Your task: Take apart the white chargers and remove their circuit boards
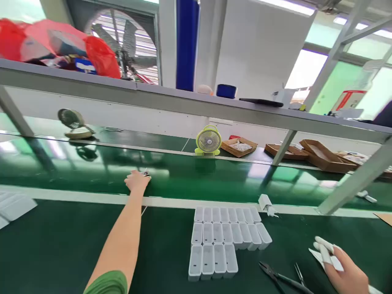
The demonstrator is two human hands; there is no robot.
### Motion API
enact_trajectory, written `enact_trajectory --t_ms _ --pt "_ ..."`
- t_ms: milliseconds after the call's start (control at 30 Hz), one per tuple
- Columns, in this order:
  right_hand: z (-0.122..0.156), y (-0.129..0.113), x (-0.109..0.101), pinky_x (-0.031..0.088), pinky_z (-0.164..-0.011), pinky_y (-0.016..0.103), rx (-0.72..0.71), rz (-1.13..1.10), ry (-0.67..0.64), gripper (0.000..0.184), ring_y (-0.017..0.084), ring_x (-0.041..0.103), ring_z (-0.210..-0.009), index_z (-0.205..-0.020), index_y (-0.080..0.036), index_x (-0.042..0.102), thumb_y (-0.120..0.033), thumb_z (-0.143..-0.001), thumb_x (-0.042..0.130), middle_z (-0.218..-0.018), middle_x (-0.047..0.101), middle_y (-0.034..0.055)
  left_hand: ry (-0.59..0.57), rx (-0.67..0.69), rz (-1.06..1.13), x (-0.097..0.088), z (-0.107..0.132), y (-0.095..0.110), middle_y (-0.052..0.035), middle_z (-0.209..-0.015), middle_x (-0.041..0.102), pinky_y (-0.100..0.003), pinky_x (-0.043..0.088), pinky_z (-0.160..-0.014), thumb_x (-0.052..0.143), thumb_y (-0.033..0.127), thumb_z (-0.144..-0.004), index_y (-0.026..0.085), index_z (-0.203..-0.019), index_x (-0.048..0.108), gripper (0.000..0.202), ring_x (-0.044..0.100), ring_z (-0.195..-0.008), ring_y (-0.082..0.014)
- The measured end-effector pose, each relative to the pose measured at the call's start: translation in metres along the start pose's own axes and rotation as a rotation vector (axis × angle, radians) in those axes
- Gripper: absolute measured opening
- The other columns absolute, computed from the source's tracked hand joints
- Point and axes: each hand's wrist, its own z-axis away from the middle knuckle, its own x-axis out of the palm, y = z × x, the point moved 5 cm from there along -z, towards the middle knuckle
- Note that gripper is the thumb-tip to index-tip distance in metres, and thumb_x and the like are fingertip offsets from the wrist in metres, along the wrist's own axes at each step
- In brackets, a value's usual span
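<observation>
White open boxes point(227, 234) point lengthwise away from the person; right of them the right hand point(347, 267) pinches a white piece point(317, 257), beyond-left the left hand point(136, 180) touches a small part point(146, 174), grasp unclear.

1. On my feed, the left arm point(122, 234) wears a green sleeve point(108, 282), its cloth lightly creased and its hem curving round the arm
2. Below that hem I see a bare forearm running to the left hand point(137, 180), whose fingertips are too small for me to make out
3. On the right hand point(347, 271) I see smooth white finger covers point(324, 245), close-fitting and tube-shaped, with the back of the hand bare
</observation>
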Motion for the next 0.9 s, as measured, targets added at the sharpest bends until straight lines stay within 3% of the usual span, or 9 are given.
enact_trajectory --t_ms 100,200,333,400,467,567,633,733,900 --pt "-0.005 -0.017 0.0 0.052 -0.046 0.037 -0.05 -0.08 -0.077 0.021 0.029 0.068 -0.054 -0.069 -0.026 0.06 -0.044 -0.073 0.05 -0.064 0.072 0.0103 -0.009 0.155 0.097 -0.021 0.026 0.029 -0.0101 -0.125 0.065 -0.044 0.06 -0.09 0.066 0.038 -0.098 0.016 -0.127 0.061 0.036 0.067 -0.105 -0.0239" --pt "-0.001 -0.032 0.005 0.059 -0.059 0.034 -0.03 -0.175 -0.191 0.025 0.024 0.071 -0.061 -0.081 -0.023 0.069 -0.039 -0.08 0.05 -0.072 0.075 0.0073 -0.057 0.345 0.176 -0.04 0.085 0.075 -0.0083 -0.114 0.068 -0.042 0.06 -0.085 0.067 0.037 -0.097 0.015 -0.125 0.06 0.035 0.069 -0.095 -0.0215" --pt "0.019 -0.1 -0.016 0.061 -0.083 0.037 -0.209 -0.548 -0.4 0.027 0.024 0.076 -0.092 -0.106 -0.023 0.075 -0.028 -0.089 0.055 -0.102 0.08 0.0088 -0.256 0.632 0.284 -0.064 0.216 0.128 -0.0046 -0.106 0.075 -0.044 0.059 -0.094 0.082 0.026 -0.074 0.021 -0.14 0.043 0.076 0.074 -0.093 -0.0221" --pt "0.036 -0.146 -0.033 0.06 -0.088 0.036 -0.248 -0.831 -0.616 0.027 0.021 0.074 -0.096 -0.117 -0.026 0.073 -0.024 -0.095 0.057 -0.108 0.079 0.0071 -0.358 0.742 0.342 -0.082 0.288 0.147 -0.004 -0.111 0.076 -0.043 0.06 -0.095 0.083 0.029 -0.07 0.025 -0.144 0.037 0.087 0.074 -0.101 -0.0226" --pt "0.055 -0.185 -0.045 0.061 -0.089 0.037 -0.232 -1.09 -0.835 0.034 0.022 0.073 -0.102 -0.129 -0.028 0.068 -0.029 -0.095 0.064 -0.116 0.077 0.007 -0.415 0.817 0.396 -0.104 0.351 0.163 -0.0045 -0.107 0.076 -0.043 0.06 -0.095 0.084 0.033 -0.069 0.025 -0.139 0.043 0.082 0.074 -0.106 -0.0244" --pt "0.071 -0.208 -0.047 0.061 -0.093 0.038 0.01 -1.525 -0.879 0.05 0.023 0.07 -0.114 -0.141 -0.03 0.058 -0.04 -0.093 0.07 -0.134 0.069 0.0093 -0.508 0.937 0.51 -0.134 0.418 0.184 -0.0012 -0.093 0.074 -0.04 0.063 -0.086 0.079 0.032 -0.079 0.026 -0.131 0.05 0.06 0.074 -0.088 -0.0199" --pt "0.074 -0.206 -0.043 0.06 -0.098 0.04 0.168 -1.76 -0.805 0.055 0.024 0.069 -0.119 -0.138 -0.032 0.06 -0.047 -0.088 0.077 -0.137 0.067 0.0082 -0.506 1.036 0.546 -0.148 0.445 0.192 -0.0006 -0.089 0.072 -0.04 0.064 -0.083 0.076 0.03 -0.085 0.028 -0.13 0.053 0.051 0.074 -0.085 -0.0194" --pt "0.074 -0.198 -0.042 0.055 -0.107 0.046 0.304 -1.93 -0.723 0.062 0.028 0.066 -0.124 -0.131 -0.032 0.064 -0.054 -0.077 0.085 -0.14 0.065 0.008 -0.441 1.16 0.469 -0.156 0.467 0.194 -0.0056 -0.103 0.072 -0.046 0.064 -0.089 0.078 0.031 -0.084 0.027 -0.132 0.055 0.053 0.073 -0.102 -0.0255" --pt "0.079 -0.195 -0.048 0.053 -0.108 0.052 0.399 -1.955 -0.797 0.084 0.036 0.064 -0.127 -0.132 -0.026 0.065 -0.061 -0.061 0.091 -0.136 0.067 0.0128 -0.49 1.248 0.539 -0.14 0.486 0.185 -0.0122 -0.119 0.068 -0.051 0.063 -0.095 0.08 0.026 -0.083 0.029 -0.15 0.039 0.08 0.069 -0.115 -0.0304"
